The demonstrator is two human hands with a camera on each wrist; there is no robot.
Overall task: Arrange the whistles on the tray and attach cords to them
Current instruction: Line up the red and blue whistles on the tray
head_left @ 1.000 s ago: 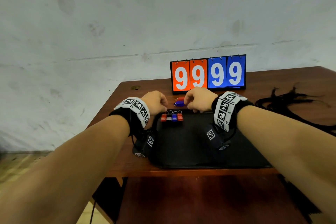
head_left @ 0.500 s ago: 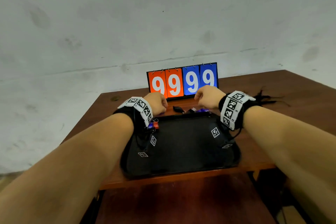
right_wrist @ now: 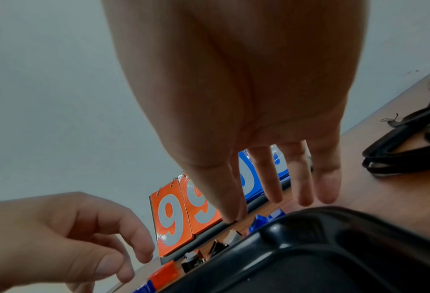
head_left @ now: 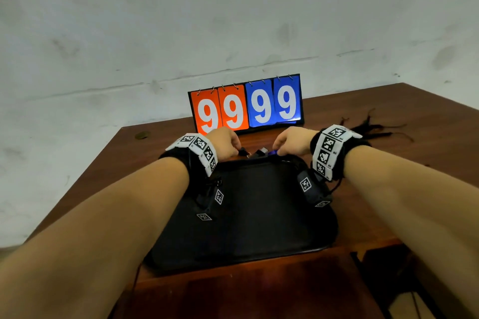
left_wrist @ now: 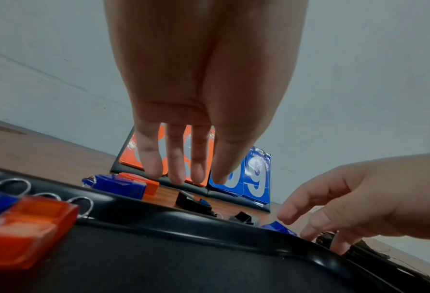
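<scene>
We are in a plain room, maybe a test room: a bare, stained wall point(head_left: 233, 21), a brown wooden table point(head_left: 427, 122) and a flip scoreboard point(head_left: 246, 105) showing 9999

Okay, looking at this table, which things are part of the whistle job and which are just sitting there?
Part of the job:
- black plastic tray
- small red, blue and black plastic whistles, some on the tray, some behind it
- bundle of black cords

Just lying about:
- orange and blue flip scoreboard reading 9999
- brown wooden table
</scene>
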